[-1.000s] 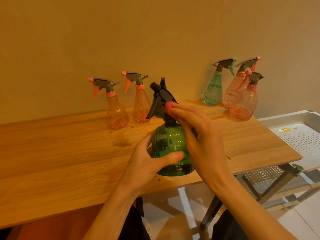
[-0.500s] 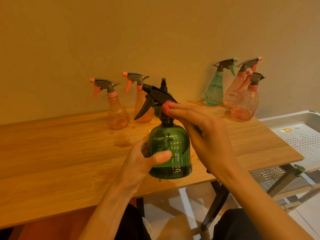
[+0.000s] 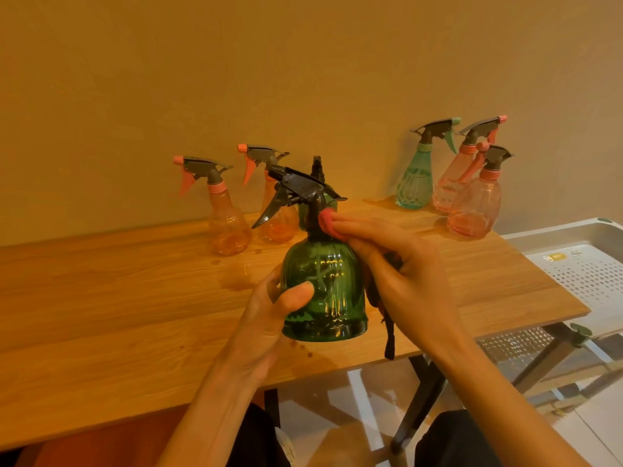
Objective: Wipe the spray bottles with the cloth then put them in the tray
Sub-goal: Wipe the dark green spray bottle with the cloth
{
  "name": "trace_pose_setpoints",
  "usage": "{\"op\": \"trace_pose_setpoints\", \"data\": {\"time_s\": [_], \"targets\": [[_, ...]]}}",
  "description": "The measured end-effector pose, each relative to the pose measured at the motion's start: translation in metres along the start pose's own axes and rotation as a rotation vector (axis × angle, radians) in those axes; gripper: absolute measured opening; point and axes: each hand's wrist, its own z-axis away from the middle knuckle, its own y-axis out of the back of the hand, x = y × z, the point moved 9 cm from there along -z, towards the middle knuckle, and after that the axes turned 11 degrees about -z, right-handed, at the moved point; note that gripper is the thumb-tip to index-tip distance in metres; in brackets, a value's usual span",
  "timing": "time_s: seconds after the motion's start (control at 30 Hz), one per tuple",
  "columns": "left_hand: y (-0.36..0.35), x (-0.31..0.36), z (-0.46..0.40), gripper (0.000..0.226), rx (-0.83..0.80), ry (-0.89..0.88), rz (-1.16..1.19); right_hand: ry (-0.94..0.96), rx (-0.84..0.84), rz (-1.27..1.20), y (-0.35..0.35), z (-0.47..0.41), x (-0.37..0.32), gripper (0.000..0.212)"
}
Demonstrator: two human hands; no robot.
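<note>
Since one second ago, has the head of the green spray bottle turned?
Yes. The green spray bottle has turned: its trigger, then pointing down toward the table, now swings left toward the orange bottles.

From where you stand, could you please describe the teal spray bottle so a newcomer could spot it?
Look at the wooden table, far right corner by the wall. Three bottles cluster there; the teal bottle is leftmost, the only blue-green one beside two pink bottles.

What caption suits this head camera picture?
Left hand holds green spray bottle; right hand wipes its neck with pink cloth.
</note>
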Motion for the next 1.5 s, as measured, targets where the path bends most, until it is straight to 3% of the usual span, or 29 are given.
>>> {"op": "trace_pose_setpoints", "data": {"time_s": [0.23,0.4,0.67,0.83,1.07,1.3,1.5], "targets": [[-0.007,0.002,0.004,0.105,-0.055,0.021,0.032,0.065,0.094,0.099,0.0,0.006,0.002,0.031],[-0.016,0.006,0.01,0.058,-0.11,0.029,-0.072,0.097,0.153,0.189,-0.001,0.012,-0.002,0.029],[-0.011,0.01,0.005,0.075,-0.057,-0.072,-0.24,0.132,0.11,0.228,-0.005,0.008,-0.012,0.03],[-0.012,0.015,0.003,0.076,-0.055,-0.094,-0.243,0.276,0.041,0.451,-0.011,0.004,-0.02,0.036],[-0.005,0.019,0.005,0.078,-0.003,-0.142,-0.268,0.197,-0.064,0.345,-0.005,0.012,-0.016,0.032],[-0.019,0.031,0.011,0.085,-0.016,-0.21,-0.346,0.337,0.05,0.621,-0.002,-0.004,-0.031,0.039],[-0.018,0.037,0.011,0.085,-0.012,-0.231,-0.311,0.306,-0.118,0.612,-0.015,0.007,-0.016,0.04]]}}
